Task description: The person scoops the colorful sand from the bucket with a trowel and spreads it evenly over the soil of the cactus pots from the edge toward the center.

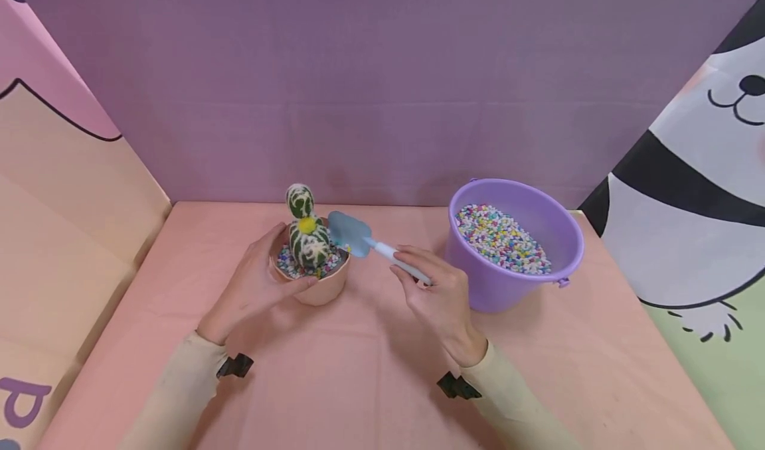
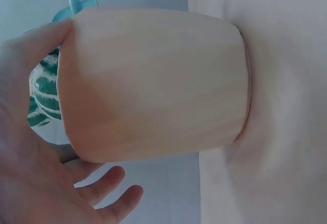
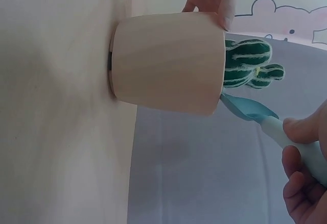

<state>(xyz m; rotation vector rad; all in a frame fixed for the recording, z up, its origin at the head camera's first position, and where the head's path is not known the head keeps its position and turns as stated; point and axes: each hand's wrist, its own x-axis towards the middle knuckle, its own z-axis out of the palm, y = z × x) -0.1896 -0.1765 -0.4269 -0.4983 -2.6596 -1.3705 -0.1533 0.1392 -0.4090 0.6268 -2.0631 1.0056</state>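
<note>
A round terracotta-pink flowerpot stands on the pink cloth, with a fuzzy green-and-white cactus and multicoloured pebbles inside. My left hand holds the pot at its rim, thumb at the front and fingers round the far left side. In my right hand is a small trowel, pinched by its pale handle. Its blue-grey blade tilts over the pot's right rim, and the right wrist view shows the blade tip right at that rim. Several pebbles lie by the blade's lower edge.
To the right stands a purple bucket, partly filled with multicoloured pebbles. Behind the pink-covered table rises a purple cloth wall. Printed side panels flank the table, with a panda on the right one.
</note>
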